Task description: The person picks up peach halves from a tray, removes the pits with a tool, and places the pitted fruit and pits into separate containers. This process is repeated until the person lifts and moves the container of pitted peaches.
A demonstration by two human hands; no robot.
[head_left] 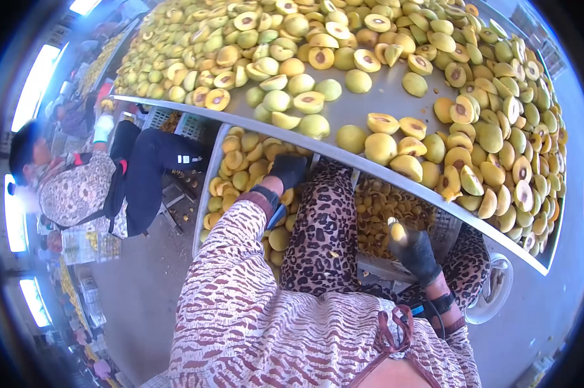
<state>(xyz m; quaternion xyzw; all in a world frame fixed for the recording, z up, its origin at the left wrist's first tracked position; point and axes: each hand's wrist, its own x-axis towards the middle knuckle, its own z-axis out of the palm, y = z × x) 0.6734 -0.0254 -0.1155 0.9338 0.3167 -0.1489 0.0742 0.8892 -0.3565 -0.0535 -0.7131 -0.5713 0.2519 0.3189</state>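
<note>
My left hand (288, 171), in a black glove, reaches down into a metal tray (204, 194) full of yellow fruit (232, 174) beneath the table edge. It rests on the fruit, with its fingers partly hidden by the table rim. My right hand (416, 253), also in a black glove, is closed around a small yellow fruit piece (395, 230). It hovers above a crate of cut pieces (382, 205) beside my knee. Above both hands, a large metal table (376, 90) carries several halved yellow fruits (382, 123) with dark pit hollows.
A seated person (78, 187) in a patterned top and dark trousers works at the left, beside plastic crates (175, 123). A white bowl (495, 294) stands at the lower right under the table. Bare concrete floor (143, 284) lies to my left.
</note>
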